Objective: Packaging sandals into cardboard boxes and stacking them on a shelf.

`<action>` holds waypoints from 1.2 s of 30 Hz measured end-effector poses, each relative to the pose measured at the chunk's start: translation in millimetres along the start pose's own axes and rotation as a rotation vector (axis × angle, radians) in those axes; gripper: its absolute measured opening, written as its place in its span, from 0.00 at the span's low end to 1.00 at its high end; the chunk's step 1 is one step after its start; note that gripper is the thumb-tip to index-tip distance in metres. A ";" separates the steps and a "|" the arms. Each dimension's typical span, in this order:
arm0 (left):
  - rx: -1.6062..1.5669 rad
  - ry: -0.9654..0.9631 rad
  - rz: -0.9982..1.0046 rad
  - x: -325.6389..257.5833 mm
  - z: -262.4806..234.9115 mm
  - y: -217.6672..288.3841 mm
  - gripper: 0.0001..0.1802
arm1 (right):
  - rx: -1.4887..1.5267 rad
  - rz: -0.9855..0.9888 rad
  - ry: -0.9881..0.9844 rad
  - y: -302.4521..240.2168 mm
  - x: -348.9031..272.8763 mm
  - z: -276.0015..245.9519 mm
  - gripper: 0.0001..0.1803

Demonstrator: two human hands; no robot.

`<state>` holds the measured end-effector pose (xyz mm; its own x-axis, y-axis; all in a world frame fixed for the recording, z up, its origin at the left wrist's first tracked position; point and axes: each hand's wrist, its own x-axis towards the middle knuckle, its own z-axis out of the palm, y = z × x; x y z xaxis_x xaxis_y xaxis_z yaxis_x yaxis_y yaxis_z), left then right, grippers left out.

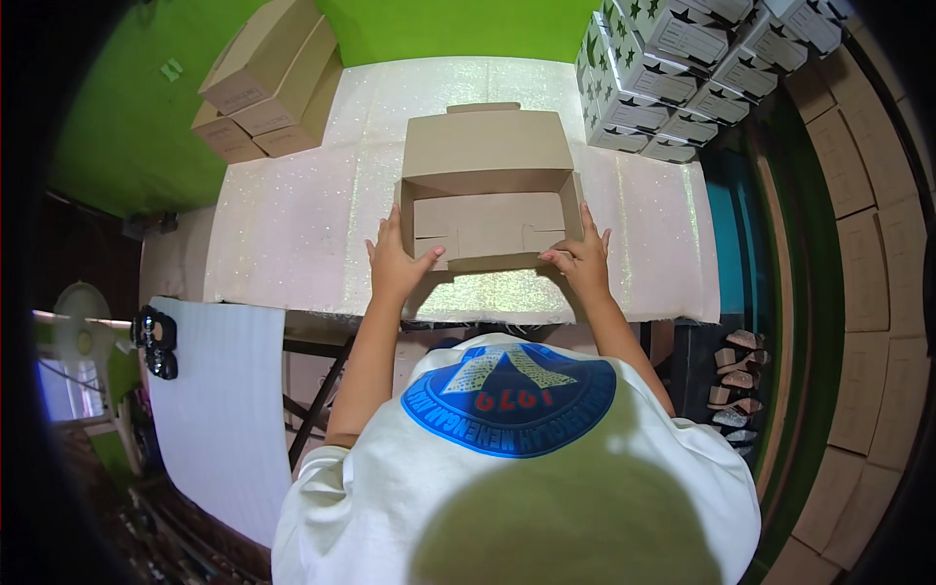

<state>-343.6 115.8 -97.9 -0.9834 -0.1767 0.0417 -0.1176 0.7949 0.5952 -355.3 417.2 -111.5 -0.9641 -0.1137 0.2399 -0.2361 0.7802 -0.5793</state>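
Note:
An open brown cardboard box (pixel 487 210) lies on the glittery white table (pixel 292 224), its lid flap standing up at the far side. My left hand (pixel 400 258) presses against the box's near left corner, fingers spread on the front wall. At the near right corner my right hand (pixel 582 258) holds the front wall, fingers curled over its edge. The box is empty inside.
Stacked closed brown boxes (pixel 268 83) sit at the table's far left. A pile of white boxes with dark stars (pixel 682 68) fills the far right. A white foam sheet (pixel 224 409) hangs at the lower left. Sandals (pixel 736 380) lie on the floor at right.

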 end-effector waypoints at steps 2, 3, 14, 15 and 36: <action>0.005 -0.013 0.018 -2.0 -3.7 -3.1 0.57 | 0.001 -0.006 0.017 -4.3 -3.5 -1.0 0.16; 0.037 -0.014 0.068 -2.9 -5.9 -5.4 0.58 | 0.002 -0.006 0.020 -5.1 -4.9 -1.9 0.16; 0.207 -0.057 0.198 -60.0 -36.5 -75.9 0.44 | -0.363 0.058 0.130 -53.2 -55.3 12.9 0.32; 0.178 -0.087 0.163 -71.5 -41.4 -85.8 0.41 | -0.342 0.071 0.128 -60.0 -71.0 20.4 0.32; -0.009 -0.271 0.343 -249.8 -57.1 -136.3 0.23 | -0.209 0.060 -0.194 -181.0 -288.9 64.8 0.32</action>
<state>-74.0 18.4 -143.5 -0.9661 0.2568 0.0271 0.2227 0.7755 0.5908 -41.9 269.0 -126.5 -0.9855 -0.1636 0.0449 -0.1675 0.8964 -0.4103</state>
